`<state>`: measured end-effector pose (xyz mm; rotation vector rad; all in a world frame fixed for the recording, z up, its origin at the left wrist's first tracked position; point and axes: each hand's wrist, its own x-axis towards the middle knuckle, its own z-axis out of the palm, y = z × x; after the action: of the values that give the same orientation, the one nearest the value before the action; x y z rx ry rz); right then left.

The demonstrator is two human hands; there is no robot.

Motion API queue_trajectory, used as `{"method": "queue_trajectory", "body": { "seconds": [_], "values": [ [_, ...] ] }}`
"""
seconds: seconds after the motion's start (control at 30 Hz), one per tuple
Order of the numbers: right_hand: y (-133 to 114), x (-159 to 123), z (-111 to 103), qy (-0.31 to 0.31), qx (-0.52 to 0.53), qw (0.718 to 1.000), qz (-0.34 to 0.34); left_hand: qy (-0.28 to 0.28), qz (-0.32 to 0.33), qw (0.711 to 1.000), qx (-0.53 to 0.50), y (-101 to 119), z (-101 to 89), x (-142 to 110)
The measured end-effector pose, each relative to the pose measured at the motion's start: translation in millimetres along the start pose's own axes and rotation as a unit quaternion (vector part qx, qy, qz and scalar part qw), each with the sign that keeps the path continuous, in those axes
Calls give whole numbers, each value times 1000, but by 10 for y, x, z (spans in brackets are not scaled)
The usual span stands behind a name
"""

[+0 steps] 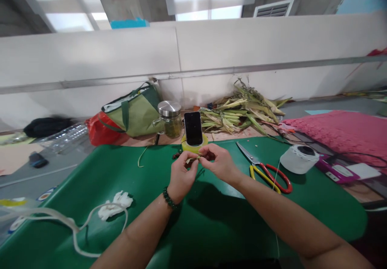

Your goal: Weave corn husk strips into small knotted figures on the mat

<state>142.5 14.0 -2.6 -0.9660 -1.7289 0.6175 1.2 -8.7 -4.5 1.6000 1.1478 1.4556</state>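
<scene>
My left hand [184,173] and my right hand [220,164] meet above the middle of the green mat [229,224]. Between their fingertips is a small pale-green strip of plant leaf [192,161], pinched by both. Its lower end is partly hidden by my fingers. Just beyond them a black phone [193,128] leans upright on a yellow roll of tape [193,147]. To the right of my right hand lie scissors [266,172] with one red and one yellow handle, blades partly apart.
A white thread spool [298,159] stands at the right, its thread crossing the scissors. Behind are a glass mug [171,122], a green bag [139,114] and a heap of leafy stalks [238,114]. A crumpled tissue [115,205] and white cable [74,228] lie left.
</scene>
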Motion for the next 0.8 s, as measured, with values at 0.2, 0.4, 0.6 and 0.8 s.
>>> {"method": "queue_trajectory", "body": {
  "seconds": [0.2, 0.4, 0.6, 0.8],
  "values": [
    [-51, -15, -30, 4, -73, 996, -55, -19, -38, 998, -38, 11, 7, 16],
    [-38, 7, -70, -60, 1, 997, -41, -17, -37, 998, -40, 15, -24, 39],
    [30, 37, -86, -76, 12, 997, 6, -36, -44, 998, -39, -12, -22, 39],
    [12, 12, -51, -36, -32, 998, -38, -35, -48, 997, -48, 35, -17, 31]
  ]
}}
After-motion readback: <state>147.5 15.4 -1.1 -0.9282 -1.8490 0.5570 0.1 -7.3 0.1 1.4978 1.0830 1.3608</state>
